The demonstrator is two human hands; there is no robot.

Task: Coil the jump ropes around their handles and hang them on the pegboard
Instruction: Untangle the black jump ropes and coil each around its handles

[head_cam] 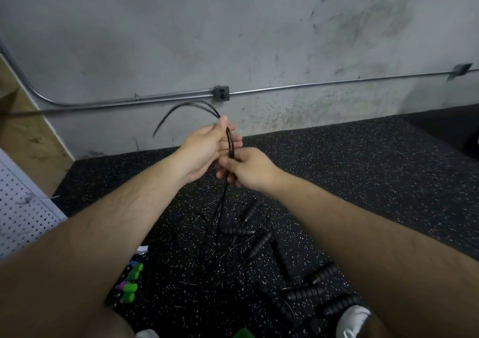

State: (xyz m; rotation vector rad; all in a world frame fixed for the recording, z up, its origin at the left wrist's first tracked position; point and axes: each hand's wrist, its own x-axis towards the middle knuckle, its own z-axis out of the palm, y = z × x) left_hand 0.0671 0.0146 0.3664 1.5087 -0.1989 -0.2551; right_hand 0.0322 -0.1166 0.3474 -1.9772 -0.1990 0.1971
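One jump rope (pixel 229 143), pinched at looped top by left hand (pixel 204 148), gripped lower by right hand (pixel 250 169); ribbed handles (pixel 259 244) strewn on floor (pixel 363 169).

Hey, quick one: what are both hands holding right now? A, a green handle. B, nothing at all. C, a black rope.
C: the left hand and right hand both hold a black rope looped between them, while the green handles lie on the floor.
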